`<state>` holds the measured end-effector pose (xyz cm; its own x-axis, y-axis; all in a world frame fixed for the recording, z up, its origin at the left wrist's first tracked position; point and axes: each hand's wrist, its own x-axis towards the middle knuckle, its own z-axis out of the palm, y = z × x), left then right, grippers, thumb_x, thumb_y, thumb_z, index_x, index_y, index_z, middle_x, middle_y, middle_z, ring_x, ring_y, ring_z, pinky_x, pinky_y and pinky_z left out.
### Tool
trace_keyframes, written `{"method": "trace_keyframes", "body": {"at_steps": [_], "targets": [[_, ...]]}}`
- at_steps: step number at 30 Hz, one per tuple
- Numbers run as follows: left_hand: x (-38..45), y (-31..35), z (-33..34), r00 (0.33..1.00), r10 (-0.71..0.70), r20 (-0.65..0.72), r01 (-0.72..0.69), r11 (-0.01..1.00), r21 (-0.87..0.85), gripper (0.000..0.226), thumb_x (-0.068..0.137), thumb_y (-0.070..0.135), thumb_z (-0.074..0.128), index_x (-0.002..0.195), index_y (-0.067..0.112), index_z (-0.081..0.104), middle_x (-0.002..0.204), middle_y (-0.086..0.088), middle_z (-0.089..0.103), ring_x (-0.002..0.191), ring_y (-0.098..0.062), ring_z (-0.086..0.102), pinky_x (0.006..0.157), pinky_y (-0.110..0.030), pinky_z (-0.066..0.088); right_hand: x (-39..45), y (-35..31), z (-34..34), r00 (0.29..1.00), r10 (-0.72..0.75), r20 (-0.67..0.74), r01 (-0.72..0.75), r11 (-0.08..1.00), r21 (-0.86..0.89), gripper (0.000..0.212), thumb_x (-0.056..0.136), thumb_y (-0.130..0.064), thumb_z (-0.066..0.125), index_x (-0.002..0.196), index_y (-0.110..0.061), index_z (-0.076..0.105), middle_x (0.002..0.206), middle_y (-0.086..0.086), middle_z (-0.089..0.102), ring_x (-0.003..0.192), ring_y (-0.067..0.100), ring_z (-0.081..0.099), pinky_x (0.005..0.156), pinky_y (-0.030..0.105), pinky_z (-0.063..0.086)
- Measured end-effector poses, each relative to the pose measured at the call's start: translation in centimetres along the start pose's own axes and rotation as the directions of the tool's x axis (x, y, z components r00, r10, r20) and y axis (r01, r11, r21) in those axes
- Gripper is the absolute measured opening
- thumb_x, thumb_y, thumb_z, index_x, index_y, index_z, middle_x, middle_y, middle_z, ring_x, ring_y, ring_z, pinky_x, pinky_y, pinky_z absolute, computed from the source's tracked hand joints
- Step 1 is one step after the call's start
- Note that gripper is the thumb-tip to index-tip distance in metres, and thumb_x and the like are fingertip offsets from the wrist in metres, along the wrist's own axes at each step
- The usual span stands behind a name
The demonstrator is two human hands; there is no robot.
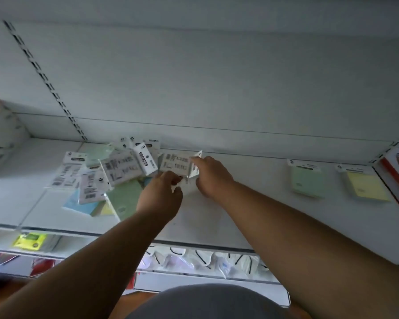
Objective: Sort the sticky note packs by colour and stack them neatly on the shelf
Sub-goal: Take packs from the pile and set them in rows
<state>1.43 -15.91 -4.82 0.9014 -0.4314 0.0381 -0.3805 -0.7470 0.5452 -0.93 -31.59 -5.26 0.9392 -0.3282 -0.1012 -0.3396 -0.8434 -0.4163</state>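
While a jumbled pile [106, 178] of packs waits at the shelf's [251, 208] left, the left hand [158, 198] and right hand [209, 177] together pinch one face-down pack [174, 165]. Next, I'd guess: check its colour, then lay it on the green [306, 180] or yellow pack [365, 186].

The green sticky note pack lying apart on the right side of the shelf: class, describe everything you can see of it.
The green sticky note pack is a pale green square pad in what looks like clear plastic wrap, with a white header card along its far edge carrying small dark print too blurred to read. It lies flat, face up, on the white shelf, near the back wall. A yellow pack lies just to its right, apart from it. Neither hand touches it.
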Motion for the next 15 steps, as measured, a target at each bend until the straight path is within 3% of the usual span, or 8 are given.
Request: {"method": "trace_keyframes", "body": {"at_steps": [3,7,9,11,13,15], "targets": [[0.1,-1.4,-1.0,0.996,0.069,0.060,-0.068,0.997,-0.021,0.033,0.086,0.024,0.062,0.119,0.026,0.059,0.125,0.004,0.056,0.091,-0.019,0.062,0.080,-0.028,0.048,1.2,-0.8,0.2,0.982,0.051,-0.183,-0.053,0.999,-0.004,0.017,0.083,-0.018,0.058,0.096,-0.016,0.070,0.109,0.010,0.060,0.103,0.031,0.059,0.083,0.035,0.051],[1.4,-2.1,-2.1,0.993,0.119,0.006,-0.118,0.989,-0.085,0.059,0.083,0.018,0.066,0.137,0.025,0.042,0.140,-0.002,0.042,0.105,-0.027,0.060,0.087,-0.038,0.052,0.5,-1.5,-0.6,0.927,-0.041,-0.372,0.101,0.984,0.145,0.010,0.082,-0.025,0.068,0.091,-0.019,0.070,0.121,0.005,0.058,0.113,0.024,0.053,0.091,0.035,0.046],[2.2,-1.9,-2.3,0.989,0.146,-0.016,-0.147,0.980,-0.132,0.061,0.083,0.022,0.067,0.138,0.024,0.042,0.139,-0.003,0.044,0.107,-0.025,0.059,0.091,-0.041,0.052,-0.6,-2.4,-2.1,0.946,0.049,-0.321,0.099,0.898,0.429,0.007,0.084,-0.020,0.064,0.089,-0.016,0.067,0.105,0.001,0.065,0.098,0.019,0.059,0.083,0.032,0.047],[2.7,-1.3,-2.1,0.988,0.155,0.000,-0.154,0.976,-0.152,0.046,0.087,0.026,0.065,0.131,0.025,0.052,0.130,0.000,0.054,0.101,-0.020,0.059,0.088,-0.035,0.050,-1.5,-2.9,-3.7,0.970,0.154,-0.190,0.027,0.706,0.708,0.004,0.082,-0.018,0.060,0.078,-0.016,0.061,0.074,-0.004,0.060,0.070,0.017,0.054,0.065,0.031,0.042],[2.8,-0.2,-1.6,0.990,0.123,0.063,-0.111,0.978,-0.175,0.021,0.091,0.026,0.060,0.112,0.026,0.065,0.106,0.006,0.066,0.085,-0.015,0.061,0.075,-0.025,0.045,-2.1,-2.2,-4.9,0.959,0.223,-0.174,0.003,0.606,0.796,0.009,0.077,-0.018,0.061,0.069,-0.016,0.058,0.062,-0.004,0.053,0.062,0.014,0.047,0.061,0.030,0.037],[2.6,1.1,-0.8,0.987,0.064,0.148,-0.012,0.944,-0.330,0.010,0.093,0.023,0.058,0.095,0.025,0.067,0.085,0.009,0.069,0.072,-0.014,0.064,0.067,-0.025,0.045,-2.8,-0.9,-5.9,0.940,0.292,-0.177,-0.027,0.580,0.814,0.010,0.076,-0.019,0.063,0.069,-0.012,0.059,0.064,0.000,0.055,0.064,0.015,0.049,0.062,0.031,0.038]]}}
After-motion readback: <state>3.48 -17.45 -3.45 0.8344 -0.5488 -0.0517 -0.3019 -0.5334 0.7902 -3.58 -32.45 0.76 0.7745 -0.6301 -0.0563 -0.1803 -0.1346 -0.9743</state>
